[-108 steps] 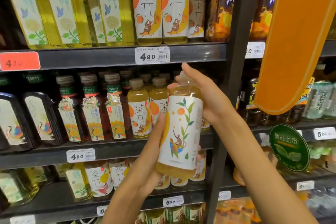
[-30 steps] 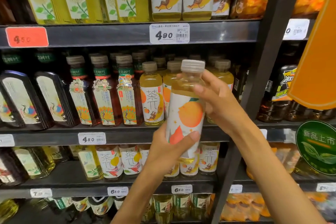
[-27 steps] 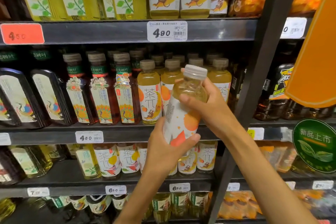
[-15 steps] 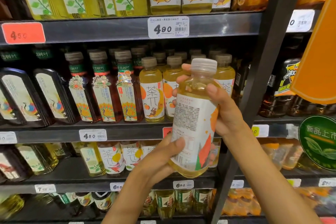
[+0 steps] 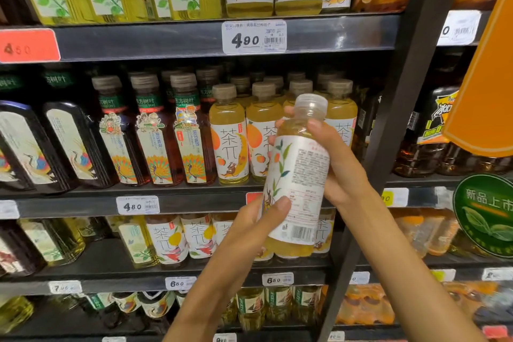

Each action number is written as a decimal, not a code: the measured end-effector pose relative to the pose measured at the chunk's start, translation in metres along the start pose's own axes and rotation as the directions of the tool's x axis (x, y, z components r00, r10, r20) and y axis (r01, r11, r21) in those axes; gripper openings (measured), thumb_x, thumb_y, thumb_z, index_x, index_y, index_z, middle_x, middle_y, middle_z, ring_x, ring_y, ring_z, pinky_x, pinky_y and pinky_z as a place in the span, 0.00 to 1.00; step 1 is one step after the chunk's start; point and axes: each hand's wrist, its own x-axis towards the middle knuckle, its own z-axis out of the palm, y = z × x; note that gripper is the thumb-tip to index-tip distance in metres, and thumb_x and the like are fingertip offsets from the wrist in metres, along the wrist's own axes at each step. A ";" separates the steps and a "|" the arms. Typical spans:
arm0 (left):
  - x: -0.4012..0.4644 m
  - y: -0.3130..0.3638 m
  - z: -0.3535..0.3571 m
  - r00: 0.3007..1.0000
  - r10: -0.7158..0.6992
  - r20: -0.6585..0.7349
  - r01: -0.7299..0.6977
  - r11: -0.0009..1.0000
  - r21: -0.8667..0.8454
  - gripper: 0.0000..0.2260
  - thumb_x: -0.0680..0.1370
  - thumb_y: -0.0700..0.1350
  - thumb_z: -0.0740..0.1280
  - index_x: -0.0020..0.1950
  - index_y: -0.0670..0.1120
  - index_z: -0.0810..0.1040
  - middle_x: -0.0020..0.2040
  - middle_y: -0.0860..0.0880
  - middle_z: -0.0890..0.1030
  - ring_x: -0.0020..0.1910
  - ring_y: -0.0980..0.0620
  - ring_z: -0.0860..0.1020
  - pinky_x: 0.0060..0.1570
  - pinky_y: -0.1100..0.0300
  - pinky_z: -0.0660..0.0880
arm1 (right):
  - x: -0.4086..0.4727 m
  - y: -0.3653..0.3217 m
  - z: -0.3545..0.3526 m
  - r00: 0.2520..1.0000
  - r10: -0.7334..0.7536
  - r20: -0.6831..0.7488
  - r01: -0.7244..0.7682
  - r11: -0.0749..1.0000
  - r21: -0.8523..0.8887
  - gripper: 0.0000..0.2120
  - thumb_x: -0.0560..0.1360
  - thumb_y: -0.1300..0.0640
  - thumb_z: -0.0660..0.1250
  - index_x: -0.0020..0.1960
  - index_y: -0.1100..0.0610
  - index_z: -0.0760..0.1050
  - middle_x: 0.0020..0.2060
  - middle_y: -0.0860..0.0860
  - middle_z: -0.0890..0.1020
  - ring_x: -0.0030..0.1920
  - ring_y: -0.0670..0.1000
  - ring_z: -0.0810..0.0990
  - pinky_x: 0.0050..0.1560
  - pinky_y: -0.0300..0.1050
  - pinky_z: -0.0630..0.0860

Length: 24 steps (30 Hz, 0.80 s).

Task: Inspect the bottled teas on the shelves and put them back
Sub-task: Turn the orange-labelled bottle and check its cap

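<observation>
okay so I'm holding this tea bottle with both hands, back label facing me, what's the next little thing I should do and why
Probably read the back label, then stand the bottle back on the middle shelf. Its fine print and barcode face you, the left hand grips low, the right hand grips near the neck, and matching bottles stand right behind it.

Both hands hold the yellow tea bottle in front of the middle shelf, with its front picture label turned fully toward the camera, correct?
Not quite. In the head view both hands hold the tea bottle, but the printed text and barcode side faces the camera.
</observation>
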 end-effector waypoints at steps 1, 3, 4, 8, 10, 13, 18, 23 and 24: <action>-0.001 -0.003 -0.001 0.999 -0.029 0.039 0.032 0.996 -0.080 0.31 0.60 0.69 0.73 0.61 0.61 0.76 0.59 0.56 0.81 0.60 0.55 0.79 0.60 0.52 0.74 | 0.000 0.000 0.001 1.000 -0.008 0.027 0.006 0.999 0.042 0.34 0.63 0.48 0.78 0.65 0.58 0.72 0.50 0.54 0.83 0.52 0.55 0.82 0.53 0.51 0.78; -0.003 -0.008 -0.002 0.989 -0.072 0.126 0.097 0.974 -0.203 0.41 0.59 0.65 0.77 0.68 0.53 0.70 0.63 0.50 0.80 0.63 0.48 0.77 0.64 0.49 0.73 | 0.000 0.000 0.005 0.995 -0.023 0.095 0.016 0.997 0.075 0.37 0.61 0.46 0.79 0.65 0.57 0.72 0.51 0.54 0.82 0.51 0.54 0.82 0.53 0.50 0.79; -0.005 -0.009 -0.001 0.987 -0.086 0.136 0.114 0.971 -0.212 0.43 0.58 0.64 0.78 0.68 0.52 0.68 0.62 0.49 0.80 0.62 0.47 0.78 0.64 0.49 0.73 | 0.000 0.000 0.006 0.993 -0.020 0.115 0.013 0.998 0.064 0.37 0.61 0.45 0.79 0.65 0.57 0.72 0.51 0.54 0.82 0.51 0.54 0.82 0.53 0.51 0.78; -0.002 -0.003 0.010 0.998 0.007 -0.062 -0.010 0.998 -0.056 0.33 0.58 0.65 0.77 0.59 0.56 0.74 0.52 0.57 0.84 0.52 0.58 0.82 0.51 0.62 0.78 | -0.001 -0.008 0.006 0.999 0.043 0.027 -0.038 0.984 -0.177 0.32 0.66 0.45 0.75 0.65 0.56 0.72 0.54 0.54 0.82 0.55 0.54 0.81 0.56 0.51 0.78; 0.004 0.000 0.018 0.965 0.143 -0.222 -0.129 0.989 0.073 0.27 0.61 0.60 0.78 0.56 0.53 0.77 0.47 0.59 0.85 0.46 0.61 0.83 0.41 0.70 0.77 | -0.002 -0.011 0.007 0.998 0.045 -0.040 -0.056 0.939 -0.339 0.26 0.71 0.49 0.70 0.66 0.53 0.70 0.55 0.53 0.83 0.55 0.54 0.82 0.53 0.48 0.79; 0.008 -0.001 0.023 0.903 0.251 -0.350 -0.192 0.962 0.195 0.22 0.62 0.57 0.76 0.53 0.54 0.77 0.45 0.59 0.85 0.45 0.63 0.82 0.39 0.72 0.76 | -0.002 -0.009 0.010 0.993 0.035 -0.109 -0.076 0.912 -0.404 0.29 0.67 0.49 0.75 0.65 0.51 0.70 0.52 0.53 0.84 0.50 0.53 0.84 0.47 0.45 0.80; -0.001 -0.004 0.013 0.994 0.052 -0.093 -0.062 0.993 -0.103 0.35 0.62 0.68 0.73 0.64 0.53 0.74 0.57 0.52 0.83 0.57 0.53 0.81 0.56 0.55 0.77 | -0.001 -0.009 0.010 0.991 0.081 -0.105 -0.095 0.987 -0.132 0.24 0.64 0.51 0.76 0.56 0.56 0.76 0.47 0.55 0.83 0.51 0.56 0.81 0.55 0.53 0.77; -0.004 0.007 0.004 0.997 -0.038 0.060 0.047 0.986 -0.162 0.45 0.56 0.66 0.78 0.69 0.52 0.70 0.61 0.49 0.81 0.61 0.47 0.78 0.62 0.48 0.74 | 0.001 -0.005 0.009 0.999 0.014 0.050 -0.020 0.990 0.138 0.34 0.51 0.43 0.83 0.54 0.55 0.81 0.49 0.55 0.83 0.52 0.56 0.80 0.58 0.55 0.75; -0.007 0.010 0.007 0.998 -0.023 0.055 0.031 0.989 -0.147 0.42 0.54 0.67 0.78 0.65 0.56 0.72 0.58 0.53 0.82 0.59 0.51 0.80 0.58 0.53 0.77 | 0.001 -0.005 0.009 0.995 0.011 0.098 -0.025 0.989 0.145 0.31 0.53 0.42 0.82 0.53 0.53 0.82 0.49 0.54 0.83 0.51 0.54 0.81 0.57 0.53 0.76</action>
